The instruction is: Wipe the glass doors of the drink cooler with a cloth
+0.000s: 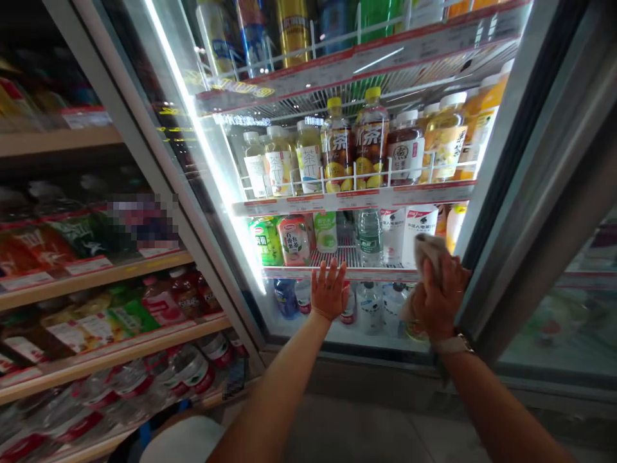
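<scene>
My left hand lies flat with its fingers spread against the glass door of a lit drinks fridge, low down in front of the bottom shelves. Bunched in my right hand is a beige cloth, pressed at the lower right part of the glass near the door frame. A watch sits on my right wrist. Behind the glass, tea bottles with yellow caps stand on the middle shelf, and a clear water bottle stands on the shelf below, between my hands.
To the left, open wooden shelves hold several rows of bottled drinks, with large red-labelled bottles at the bottom. A dark door frame borders the glass on the right. Grey floor lies below.
</scene>
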`<act>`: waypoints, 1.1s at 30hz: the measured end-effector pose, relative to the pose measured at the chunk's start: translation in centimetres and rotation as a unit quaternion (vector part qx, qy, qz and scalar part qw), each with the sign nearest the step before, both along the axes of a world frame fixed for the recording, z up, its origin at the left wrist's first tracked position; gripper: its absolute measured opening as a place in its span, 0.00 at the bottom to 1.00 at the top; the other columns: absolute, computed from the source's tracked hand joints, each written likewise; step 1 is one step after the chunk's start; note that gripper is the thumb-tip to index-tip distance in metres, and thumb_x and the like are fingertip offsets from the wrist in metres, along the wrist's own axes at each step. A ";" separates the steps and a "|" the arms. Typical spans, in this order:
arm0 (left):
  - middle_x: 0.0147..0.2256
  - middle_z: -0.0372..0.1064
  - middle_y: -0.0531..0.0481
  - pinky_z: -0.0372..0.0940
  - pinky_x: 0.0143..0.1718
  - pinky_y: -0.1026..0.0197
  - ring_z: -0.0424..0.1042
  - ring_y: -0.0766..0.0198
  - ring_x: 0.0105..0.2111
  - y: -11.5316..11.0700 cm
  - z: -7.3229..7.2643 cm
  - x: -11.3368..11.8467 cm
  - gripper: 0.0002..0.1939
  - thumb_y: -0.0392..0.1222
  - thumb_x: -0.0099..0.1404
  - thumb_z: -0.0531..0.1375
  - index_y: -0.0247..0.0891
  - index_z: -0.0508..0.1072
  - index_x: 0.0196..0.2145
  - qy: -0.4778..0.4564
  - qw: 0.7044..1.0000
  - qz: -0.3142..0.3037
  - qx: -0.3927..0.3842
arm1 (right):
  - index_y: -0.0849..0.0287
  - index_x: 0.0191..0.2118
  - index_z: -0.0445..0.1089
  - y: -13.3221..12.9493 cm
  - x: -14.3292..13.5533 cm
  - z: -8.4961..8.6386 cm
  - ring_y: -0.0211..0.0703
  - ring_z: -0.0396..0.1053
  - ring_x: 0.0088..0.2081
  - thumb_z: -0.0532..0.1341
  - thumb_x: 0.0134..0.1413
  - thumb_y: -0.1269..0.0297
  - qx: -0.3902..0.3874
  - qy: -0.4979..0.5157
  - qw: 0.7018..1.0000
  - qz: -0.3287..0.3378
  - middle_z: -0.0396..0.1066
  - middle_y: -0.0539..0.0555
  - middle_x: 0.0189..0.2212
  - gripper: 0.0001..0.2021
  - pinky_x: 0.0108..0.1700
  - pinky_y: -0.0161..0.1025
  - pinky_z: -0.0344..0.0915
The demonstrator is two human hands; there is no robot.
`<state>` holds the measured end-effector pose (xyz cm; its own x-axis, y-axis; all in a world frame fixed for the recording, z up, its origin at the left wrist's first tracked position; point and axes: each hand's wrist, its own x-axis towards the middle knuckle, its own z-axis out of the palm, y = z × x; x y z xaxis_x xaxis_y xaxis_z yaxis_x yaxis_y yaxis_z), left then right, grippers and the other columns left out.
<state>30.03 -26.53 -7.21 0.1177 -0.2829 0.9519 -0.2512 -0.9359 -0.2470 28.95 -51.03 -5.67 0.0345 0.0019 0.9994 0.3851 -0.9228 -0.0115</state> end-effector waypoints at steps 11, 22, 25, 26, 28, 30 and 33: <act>0.67 0.49 0.43 0.41 0.68 0.46 0.42 0.51 0.69 0.2 -0.2 -0.1 0.31 0.45 0.69 0.48 0.37 0.50 0.68 0.021 0.999 0.031 0.013 | 0.52 0.59 0.68 5.8 -1.4 -4.4 0.47 0.58 0.65 0.56 0.59 0.80 -0.209 0.046 0.971 0.103 0.70 0.53 0.57 0.25 0.68 0.47 0.52; 0.66 0.52 0.42 0.42 0.68 0.46 0.45 0.52 0.69 0.1 -0.1 -0.2 0.32 0.45 0.69 0.49 0.37 0.48 0.68 0.014 1.000 0.017 0.004 | 0.50 0.67 0.55 0.7 0.0 0.1 0.56 0.52 0.67 0.55 0.59 0.78 -0.035 0.002 0.999 0.026 0.53 0.56 0.67 0.32 0.67 0.58 0.52; 0.66 0.51 0.43 0.41 0.68 0.47 0.43 0.53 0.69 0.0 -0.1 -0.2 0.33 0.45 0.69 0.49 0.38 0.47 0.69 0.016 1.000 0.019 0.001 | 0.51 0.68 0.51 -0.1 0.2 0.9 0.63 0.47 0.68 0.53 0.61 0.74 0.084 0.002 0.996 0.006 0.46 0.57 0.70 0.31 0.66 0.66 0.48; 0.67 0.51 0.43 0.40 0.68 0.47 0.43 0.53 0.69 0.0 -0.1 -0.2 0.33 0.45 0.69 0.49 0.38 0.47 0.69 0.015 1.000 0.019 0.001 | 0.52 0.69 0.51 0.2 0.2 0.6 0.64 0.47 0.68 0.52 0.61 0.73 0.094 0.008 0.995 0.010 0.45 0.58 0.70 0.31 0.66 0.67 0.47; 0.67 0.50 0.43 0.41 0.68 0.46 0.43 0.53 0.69 0.0 -0.1 -0.2 0.33 0.45 0.69 0.49 0.37 0.46 0.69 0.015 1.000 0.018 0.001 | 0.53 0.69 0.50 1.6 0.0 -0.4 0.61 0.47 0.68 0.51 0.62 0.74 0.066 0.024 0.997 0.030 0.46 0.58 0.70 0.30 0.67 0.65 0.48; 0.67 0.49 0.43 0.41 0.68 0.47 0.43 0.52 0.69 0.0 0.0 -0.2 0.33 0.45 0.70 0.49 0.37 0.47 0.69 0.017 1.000 0.017 0.001 | 0.51 0.68 0.52 3.5 -0.3 -2.2 0.56 0.50 0.68 0.52 0.61 0.76 -0.023 0.046 0.997 0.065 0.51 0.57 0.68 0.31 0.68 0.59 0.51; 0.67 0.50 0.43 0.41 0.68 0.47 0.44 0.53 0.69 -0.1 0.0 -0.2 0.32 0.45 0.70 0.48 0.38 0.47 0.69 0.010 1.000 0.019 0.001 | 0.52 0.63 0.62 6.1 -0.9 -4.8 0.47 0.59 0.64 0.53 0.60 0.79 -0.194 0.061 0.971 0.127 0.65 0.54 0.61 0.28 0.66 0.47 0.57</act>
<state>29.83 -26.59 -7.19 0.1480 -0.2790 0.9488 -0.2196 -0.9447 -0.2436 28.00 -44.94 -10.46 0.1014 0.4017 0.9102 0.6182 -0.7423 0.2587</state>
